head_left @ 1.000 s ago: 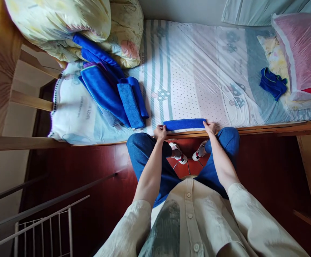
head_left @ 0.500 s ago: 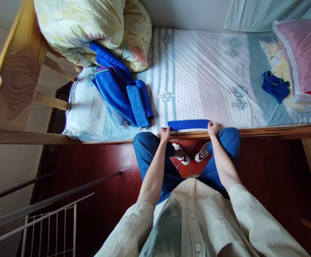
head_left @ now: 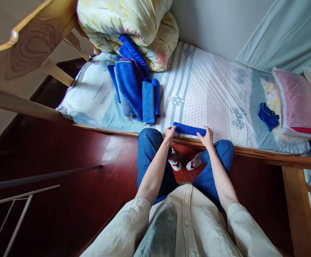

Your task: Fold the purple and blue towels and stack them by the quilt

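Observation:
A blue towel (head_left: 189, 129), folded into a long narrow strip, lies at the bed's near edge between my hands. My left hand (head_left: 169, 132) is closed on the strip's left end, thumb over the top. At the right end, my right hand (head_left: 207, 137) rests against the cloth with thumb and fingers spread apart. To the left, a loose pile of blue towels (head_left: 130, 84) lies on the bed, with a smaller folded blue towel (head_left: 148, 101) at its near right side.
The bed sheet (head_left: 201, 103) is pale with prints. A yellow quilt (head_left: 128, 18) is heaped back left. On the right are a crumpled dark blue cloth (head_left: 268, 116) and a pink pillow (head_left: 297, 100). A wooden headboard (head_left: 37, 39) stands left; a metal rack (head_left: 18, 221) is lower left.
The view has turned, tilting the bed down to the right. My right thumb has moved inward along the strip and now stands apart from the fingers; my left hand keeps its end.

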`<state>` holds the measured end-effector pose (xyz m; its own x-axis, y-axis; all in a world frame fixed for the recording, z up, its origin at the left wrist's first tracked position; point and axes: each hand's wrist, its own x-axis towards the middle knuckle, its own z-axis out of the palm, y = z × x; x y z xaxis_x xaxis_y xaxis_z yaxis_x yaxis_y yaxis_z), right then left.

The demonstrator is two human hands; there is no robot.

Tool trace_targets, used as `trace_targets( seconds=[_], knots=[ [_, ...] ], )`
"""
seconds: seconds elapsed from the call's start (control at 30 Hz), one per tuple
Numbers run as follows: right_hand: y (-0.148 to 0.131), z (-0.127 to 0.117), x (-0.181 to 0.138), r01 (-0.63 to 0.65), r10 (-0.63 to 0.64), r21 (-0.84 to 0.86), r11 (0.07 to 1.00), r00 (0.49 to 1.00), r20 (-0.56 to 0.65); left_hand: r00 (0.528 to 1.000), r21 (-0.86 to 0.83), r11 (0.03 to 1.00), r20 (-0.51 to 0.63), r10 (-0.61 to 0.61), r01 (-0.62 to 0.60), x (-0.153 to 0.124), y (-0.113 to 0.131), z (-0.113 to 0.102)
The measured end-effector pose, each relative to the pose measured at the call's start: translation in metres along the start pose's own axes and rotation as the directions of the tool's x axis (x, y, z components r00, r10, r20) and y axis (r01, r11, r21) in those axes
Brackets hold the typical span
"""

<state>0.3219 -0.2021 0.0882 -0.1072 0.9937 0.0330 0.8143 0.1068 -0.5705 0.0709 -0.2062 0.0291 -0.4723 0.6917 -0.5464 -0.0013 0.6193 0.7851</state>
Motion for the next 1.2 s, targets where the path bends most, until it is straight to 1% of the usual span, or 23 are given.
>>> trace_targets(
  seconds=[0.07, 0.13, 0.2, 0.27, 0.33, 0.43, 0.53, 0.6, 0.67, 0.73, 0.8, 0.9, 1.0, 1.07, 1.13, 1.2],
  knots=[
    [-0.011, -0.005, 0.008, 0.035, -0.034, -0.004, 0.999, 0.995, 0.093, 1.0, -0.063, 0.998, 0.012, -0.003, 0.004, 0.001, 0.007, 0.002],
    [-0.025, -0.012, 0.021, 0.059, -0.057, -0.002, 0.998, 0.98, 0.192, 0.999, -0.135, 0.991, 0.027, 0.023, -0.019, 0.001, 0.015, 0.003],
    [-0.041, -0.019, 0.037, 0.082, -0.084, 0.017, 0.996, 0.959, 0.27, 0.995, -0.195, 0.977, 0.027, 0.093, -0.087, -0.001, 0.022, 0.004],
    [-0.06, -0.022, 0.056, 0.106, -0.116, 0.048, 0.993, 0.936, 0.333, 0.981, -0.237, 0.954, 0.025, 0.194, -0.182, -0.004, 0.029, 0.004],
    [-0.078, -0.023, 0.074, 0.126, -0.148, 0.08, 0.989, 0.903, 0.403, 0.959, -0.274, 0.926, 0.042, 0.279, -0.257, -0.008, 0.036, 0.003],
    [-0.101, -0.019, 0.094, 0.141, -0.19, 0.133, 0.981, 0.832, 0.521, 0.911, -0.348, 0.879, 0.135, 0.39, -0.325, -0.013, 0.045, -0.002],
    [-0.117, -0.015, 0.103, 0.153, -0.218, 0.159, 0.975, 0.767, 0.603, 0.844, -0.409, 0.824, 0.198, 0.499, -0.391, -0.015, 0.053, -0.011],
    [-0.125, -0.014, 0.103, 0.161, -0.215, 0.142, 0.977, 0.752, 0.624, 0.818, -0.442, 0.789, 0.184, 0.545, -0.427, -0.015, 0.057, -0.018],
    [-0.133, -0.013, 0.1, 0.169, -0.2, 0.109, 0.98, 0.768, 0.608, 0.81, -0.469, 0.762, 0.15, 0.567, -0.447, -0.014, 0.059, -0.027],
    [-0.143, -0.013, 0.098, 0.181, -0.197, 0.085, 0.98, 0.813, 0.548, 0.807, -0.497, 0.74, 0.124, 0.578, -0.453, -0.013, 0.061, -0.037],
    [-0.156, -0.012, 0.097, 0.189, -0.207, 0.085, 0.978, 0.861, 0.464, 0.797, -0.526, 0.724, 0.134, 0.589, -0.447, -0.011, 0.063, -0.049],
    [-0.179, -0.011, 0.099, 0.175, -0.215, 0.144, 0.974, 0.912, 0.349, 0.764, -0.534, 0.737, 0.237, 0.6, -0.414, -0.006, 0.065, -0.072],
    [-0.207, -0.006, 0.103, 0.142, -0.221, 0.266, 0.953, 0.93, 0.295, 0.747, -0.455, 0.795, 0.339, 0.572, -0.401, -0.001, 0.067, -0.095],
    [-0.228, 0.0, 0.106, 0.129, -0.236, 0.367, 0.921, 0.935, 0.263, 0.747, -0.395, 0.815, 0.356, 0.561, -0.424, 0.001, 0.069, -0.109],
    [-0.251, 0.009, 0.109, 0.136, -0.257, 0.458, 0.878, 0.943, 0.213, 0.766, -0.331, 0.817, 0.305, 0.566, -0.472, 0.004, 0.072, -0.122],
    [-0.277, 0.02, 0.114, 0.158, -0.282, 0.524, 0.837, 0.945, 0.165, 0.802, -0.258, 0.816, 0.188, 0.568, -0.517, 0.008, 0.074, -0.135]
  ],
)
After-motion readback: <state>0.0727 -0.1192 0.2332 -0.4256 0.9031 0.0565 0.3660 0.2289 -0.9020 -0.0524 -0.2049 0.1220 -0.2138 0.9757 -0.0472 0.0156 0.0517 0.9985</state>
